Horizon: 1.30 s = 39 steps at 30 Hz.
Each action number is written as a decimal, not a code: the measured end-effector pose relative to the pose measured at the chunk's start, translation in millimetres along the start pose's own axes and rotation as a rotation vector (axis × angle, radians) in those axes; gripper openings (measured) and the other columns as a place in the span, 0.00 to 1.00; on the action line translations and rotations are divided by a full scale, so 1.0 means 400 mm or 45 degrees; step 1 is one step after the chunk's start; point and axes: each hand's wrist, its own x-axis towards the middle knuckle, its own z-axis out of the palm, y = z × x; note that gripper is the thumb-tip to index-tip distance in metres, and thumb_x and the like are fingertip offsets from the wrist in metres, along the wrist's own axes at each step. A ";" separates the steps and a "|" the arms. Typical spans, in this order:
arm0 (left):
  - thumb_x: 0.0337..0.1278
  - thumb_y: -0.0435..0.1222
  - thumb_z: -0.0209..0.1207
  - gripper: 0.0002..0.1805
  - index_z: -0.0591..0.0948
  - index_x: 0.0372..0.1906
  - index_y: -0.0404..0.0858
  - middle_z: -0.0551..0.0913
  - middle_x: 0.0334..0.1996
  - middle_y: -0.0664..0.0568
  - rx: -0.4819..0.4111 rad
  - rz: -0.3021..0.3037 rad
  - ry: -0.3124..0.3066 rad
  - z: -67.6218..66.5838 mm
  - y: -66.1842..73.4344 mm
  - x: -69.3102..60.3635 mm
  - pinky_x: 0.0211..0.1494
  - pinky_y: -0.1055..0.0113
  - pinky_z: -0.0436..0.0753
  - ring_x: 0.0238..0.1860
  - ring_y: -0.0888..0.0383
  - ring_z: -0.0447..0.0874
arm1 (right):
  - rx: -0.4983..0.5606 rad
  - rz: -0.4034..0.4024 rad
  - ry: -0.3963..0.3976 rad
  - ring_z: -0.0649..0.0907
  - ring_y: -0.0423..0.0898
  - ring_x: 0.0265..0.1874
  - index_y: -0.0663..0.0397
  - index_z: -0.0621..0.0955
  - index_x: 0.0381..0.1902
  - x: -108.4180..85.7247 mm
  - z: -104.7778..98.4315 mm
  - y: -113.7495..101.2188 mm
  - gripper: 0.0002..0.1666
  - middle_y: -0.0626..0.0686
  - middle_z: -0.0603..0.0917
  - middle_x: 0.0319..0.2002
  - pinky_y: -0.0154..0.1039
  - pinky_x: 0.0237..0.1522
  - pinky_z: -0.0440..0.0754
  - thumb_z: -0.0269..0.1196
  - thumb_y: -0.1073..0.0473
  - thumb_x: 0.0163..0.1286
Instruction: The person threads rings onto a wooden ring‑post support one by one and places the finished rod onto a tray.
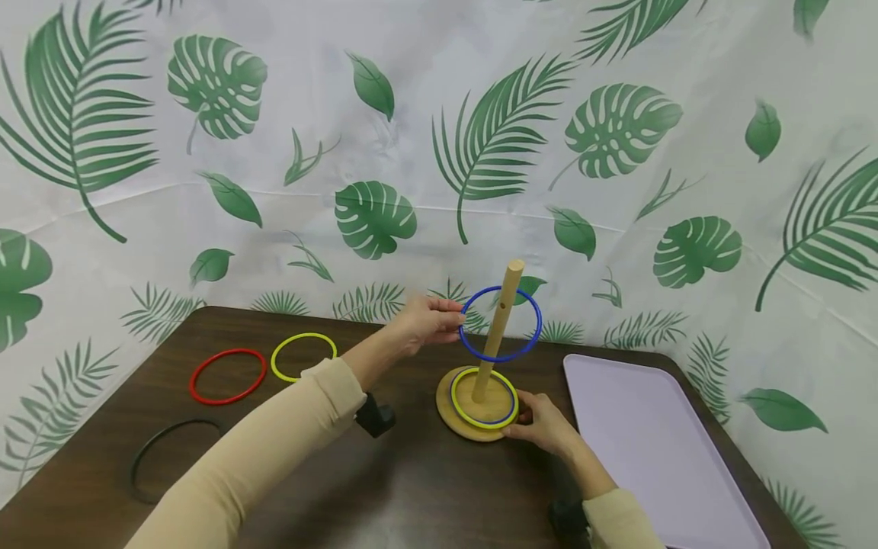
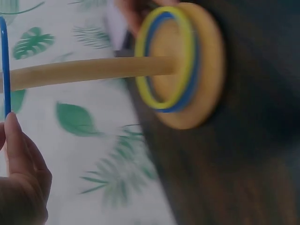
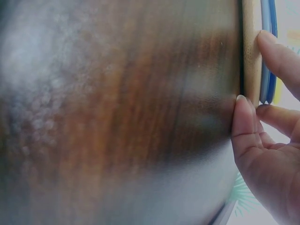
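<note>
A blue ring (image 1: 468, 349) is pinched by my left hand (image 1: 427, 322) between thumb and fingertips. It hangs tilted around the upper part of a wooden peg (image 1: 495, 339), above the base. The peg rises from a round wooden base (image 1: 449, 406). Lower down, a yellow ring (image 2: 191, 51) lies around the foot of the peg, with blue (image 2: 180, 107) showing beneath it. My right hand (image 1: 545, 424) grips the right edge of the base, its thumb (image 3: 269, 40) against the wooden rim in the right wrist view. Beside that thumb, blue ring edges (image 3: 266, 89) are visible.
On the dark table (image 1: 439, 488), a red ring (image 1: 194, 379), another yellow ring (image 1: 277, 352) and a black ring (image 1: 139, 457) lie to the left. A lilac tray (image 1: 658, 442) lies on the right. Behind the table hangs a leaf-patterned cloth (image 1: 302, 91).
</note>
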 end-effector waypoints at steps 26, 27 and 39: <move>0.54 0.23 0.59 0.10 0.80 0.42 0.26 0.76 0.19 0.52 0.143 -0.166 0.129 0.010 -0.238 0.031 0.27 0.73 0.84 0.19 0.64 0.76 | 0.071 -0.087 -0.008 0.81 0.46 0.33 0.77 0.73 0.53 0.000 -0.003 -0.008 0.34 0.63 0.83 0.39 0.33 0.35 0.81 0.72 0.63 0.52; 0.54 0.23 0.59 0.09 0.80 0.42 0.26 0.77 0.19 0.52 0.147 -0.166 0.130 0.013 -0.238 0.030 0.27 0.73 0.84 0.18 0.64 0.76 | 0.071 -0.088 -0.006 0.81 0.46 0.32 0.77 0.73 0.53 -0.001 -0.001 -0.008 0.34 0.63 0.83 0.39 0.33 0.34 0.81 0.72 0.63 0.52; 0.53 0.24 0.61 0.08 0.82 0.40 0.27 0.77 0.19 0.52 0.228 -0.182 0.192 0.030 -0.247 0.043 0.25 0.73 0.83 0.18 0.65 0.76 | 0.061 -0.071 -0.003 0.82 0.46 0.33 0.80 0.70 0.56 0.000 0.000 -0.007 0.38 0.64 0.83 0.41 0.35 0.36 0.82 0.72 0.63 0.51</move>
